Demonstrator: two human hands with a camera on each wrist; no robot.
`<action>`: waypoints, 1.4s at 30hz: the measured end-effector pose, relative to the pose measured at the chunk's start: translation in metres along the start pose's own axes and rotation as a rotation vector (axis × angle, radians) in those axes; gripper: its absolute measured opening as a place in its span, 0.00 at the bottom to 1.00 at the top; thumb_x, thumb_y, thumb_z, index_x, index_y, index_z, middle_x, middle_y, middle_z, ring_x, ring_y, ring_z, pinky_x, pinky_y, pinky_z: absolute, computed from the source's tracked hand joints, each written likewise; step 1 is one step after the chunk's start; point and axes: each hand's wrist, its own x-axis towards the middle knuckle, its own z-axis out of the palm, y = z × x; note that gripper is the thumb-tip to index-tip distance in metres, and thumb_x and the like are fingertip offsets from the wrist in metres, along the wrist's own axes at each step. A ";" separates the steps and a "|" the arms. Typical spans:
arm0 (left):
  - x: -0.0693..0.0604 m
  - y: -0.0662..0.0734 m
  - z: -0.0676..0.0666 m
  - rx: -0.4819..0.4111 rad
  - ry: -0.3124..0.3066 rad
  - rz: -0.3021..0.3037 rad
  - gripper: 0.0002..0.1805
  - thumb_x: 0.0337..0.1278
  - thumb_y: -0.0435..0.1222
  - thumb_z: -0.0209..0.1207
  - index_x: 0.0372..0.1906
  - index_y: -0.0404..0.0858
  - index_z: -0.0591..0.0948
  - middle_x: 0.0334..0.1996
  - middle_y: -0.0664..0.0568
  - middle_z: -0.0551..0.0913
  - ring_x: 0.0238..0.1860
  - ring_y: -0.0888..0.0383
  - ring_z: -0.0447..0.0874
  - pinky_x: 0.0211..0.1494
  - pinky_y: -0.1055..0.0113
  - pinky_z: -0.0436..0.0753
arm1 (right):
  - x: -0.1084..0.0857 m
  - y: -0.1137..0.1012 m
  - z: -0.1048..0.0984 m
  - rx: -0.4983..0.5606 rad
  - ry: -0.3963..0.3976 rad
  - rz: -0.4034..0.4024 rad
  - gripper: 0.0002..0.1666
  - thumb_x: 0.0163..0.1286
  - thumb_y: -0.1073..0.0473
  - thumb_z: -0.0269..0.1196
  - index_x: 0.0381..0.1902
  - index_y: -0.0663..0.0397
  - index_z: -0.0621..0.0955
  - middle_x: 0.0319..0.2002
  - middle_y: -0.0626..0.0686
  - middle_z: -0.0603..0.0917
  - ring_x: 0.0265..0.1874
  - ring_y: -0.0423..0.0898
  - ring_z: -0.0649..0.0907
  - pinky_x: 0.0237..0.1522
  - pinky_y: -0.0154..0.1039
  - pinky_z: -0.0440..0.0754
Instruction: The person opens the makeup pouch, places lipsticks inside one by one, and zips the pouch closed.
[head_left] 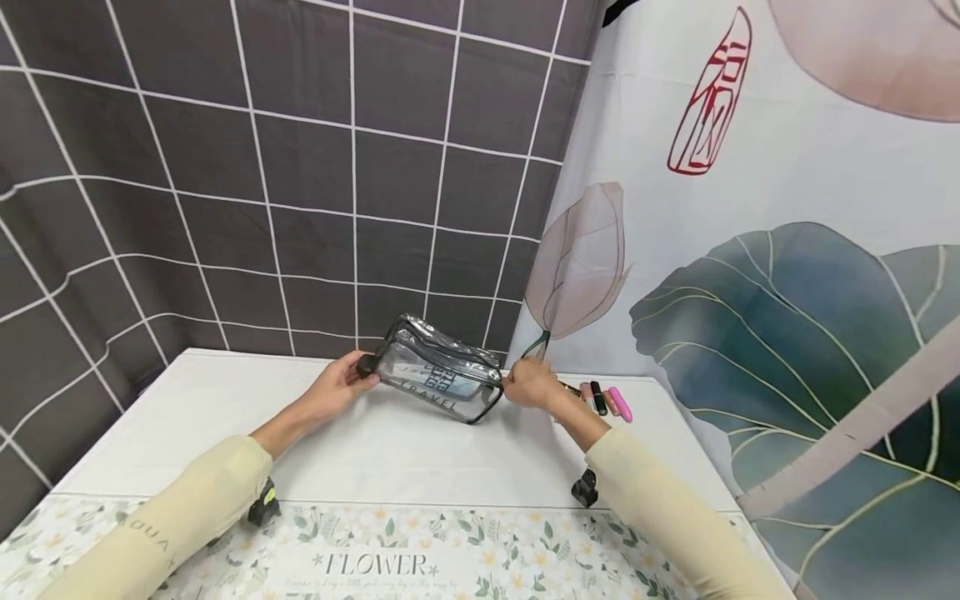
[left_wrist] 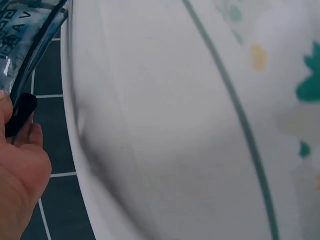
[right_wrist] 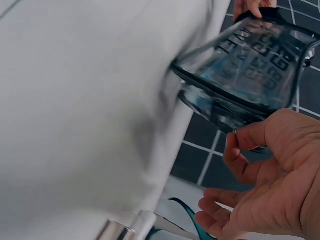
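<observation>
Holding a clear bag, left hand pinching its black tab, right hand pinching the opposite end, small tubes beside that hand

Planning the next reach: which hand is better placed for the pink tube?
Probably the right hand: though pinching the clear bag, it's nearer the pink tube; the left hand grips the bag's opposite end.
</observation>
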 end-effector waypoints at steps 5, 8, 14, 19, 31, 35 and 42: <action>0.000 -0.005 0.000 0.057 -0.013 -0.007 0.23 0.81 0.29 0.62 0.71 0.23 0.75 0.70 0.26 0.81 0.76 0.27 0.80 0.82 0.41 0.77 | 0.026 0.026 0.031 -0.030 0.000 -0.007 0.24 0.75 0.59 0.59 0.15 0.48 0.79 0.57 0.68 0.88 0.62 0.72 0.79 0.64 0.74 0.78; 0.001 -0.006 0.001 0.067 -0.043 -0.012 0.24 0.82 0.30 0.63 0.72 0.23 0.74 0.71 0.24 0.79 0.77 0.26 0.78 0.83 0.40 0.74 | 0.051 0.056 0.059 -0.048 0.010 0.004 0.20 0.68 0.58 0.61 0.14 0.44 0.78 0.60 0.66 0.87 0.59 0.71 0.76 0.57 0.71 0.77; 0.003 -0.002 0.002 0.108 -0.063 -0.015 0.29 0.82 0.32 0.62 0.77 0.25 0.68 0.74 0.22 0.76 0.79 0.22 0.74 0.85 0.28 0.66 | 0.059 0.063 0.064 -0.051 -0.014 0.034 0.17 0.68 0.61 0.60 0.17 0.45 0.76 0.66 0.69 0.83 0.61 0.72 0.75 0.59 0.70 0.76; 0.003 -0.002 0.006 0.173 -0.086 -0.005 0.35 0.79 0.33 0.65 0.81 0.29 0.64 0.65 0.26 0.86 0.74 0.25 0.81 0.84 0.23 0.65 | 0.023 0.027 0.031 -0.017 -0.036 0.068 0.21 0.70 0.64 0.60 0.15 0.47 0.74 0.59 0.67 0.85 0.61 0.72 0.75 0.62 0.68 0.75; 0.010 0.000 0.021 0.279 -0.112 -0.009 0.27 0.73 0.36 0.69 0.69 0.35 0.73 0.67 0.31 0.83 0.74 0.29 0.80 0.82 0.28 0.72 | 0.006 0.019 0.008 0.012 -0.026 0.087 0.23 0.77 0.63 0.60 0.19 0.48 0.72 0.63 0.68 0.82 0.58 0.66 0.73 0.57 0.65 0.75; 0.009 -0.004 0.026 0.283 -0.138 -0.022 0.26 0.73 0.36 0.70 0.68 0.36 0.73 0.66 0.34 0.85 0.72 0.32 0.82 0.82 0.29 0.73 | 0.003 0.025 0.011 0.007 -0.033 0.076 0.22 0.78 0.63 0.60 0.19 0.48 0.74 0.60 0.67 0.83 0.58 0.66 0.75 0.55 0.62 0.76; 0.007 -0.007 0.031 0.265 -0.127 -0.008 0.26 0.67 0.35 0.74 0.65 0.33 0.79 0.61 0.38 0.89 0.68 0.35 0.86 0.81 0.33 0.76 | 0.026 0.061 0.033 0.003 -0.006 0.008 0.16 0.78 0.60 0.59 0.26 0.49 0.81 0.52 0.61 0.84 0.53 0.62 0.76 0.55 0.60 0.77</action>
